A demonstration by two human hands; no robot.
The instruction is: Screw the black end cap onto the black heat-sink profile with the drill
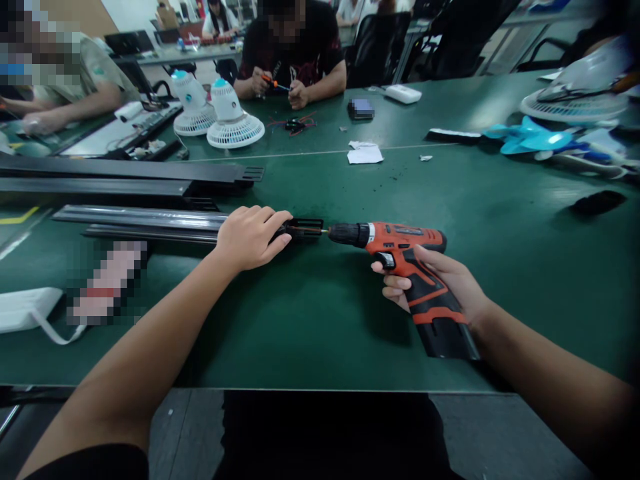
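Note:
My right hand (453,277) is wrapped round the handle of an orange and black cordless drill (407,237), index finger by the trigger. The drill lies level and points left, and its thin bit reaches the slotted black end (311,227) of a long, glossy dark profile (145,217). Whether the bit touches a screw there is too small to tell. Over that profile, close to its slotted end, my left hand (253,239) is closed and presses it to the green table (325,320). A second thin dark strip (150,232) runs along the near side of the profile.
More long black profiles (115,175) lie behind at the left. A phone (107,283) and a cabled white block (30,308) are at the near left. Two white fans (235,130) stand further back. Across the table, a person (295,53) holds an orange screwdriver (270,81).

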